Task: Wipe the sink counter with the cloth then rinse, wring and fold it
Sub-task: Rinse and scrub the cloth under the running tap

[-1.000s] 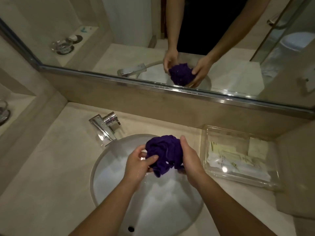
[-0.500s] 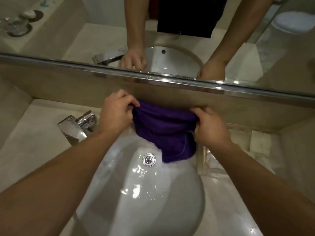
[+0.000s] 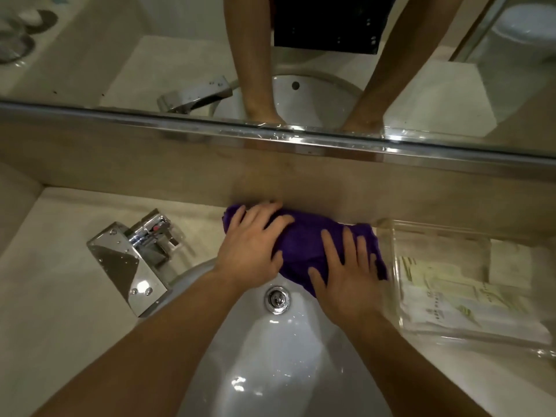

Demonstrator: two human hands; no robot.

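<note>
The purple cloth (image 3: 304,251) lies on the beige counter (image 3: 75,296) behind the white sink (image 3: 270,356), against the back wall. Its near edge hangs a little over the basin rim. My left hand (image 3: 252,251) presses flat on the cloth's left part with fingers spread. My right hand (image 3: 346,278) lies flat on its right part, fingers straight and pointing to the wall. Both hands cover much of the cloth.
A chrome tap (image 3: 135,257) stands left of the cloth. A clear plastic tray (image 3: 451,236) with packets sits just right of it. The sink drain (image 3: 277,298) lies below the hands. The mirror edge (image 3: 270,136) runs above the back wall.
The cloth went from a bunched wad held over the basin, to being stretched between both hands, to lying on the back counter. Both hands let go of its ends and now press flat on it.
</note>
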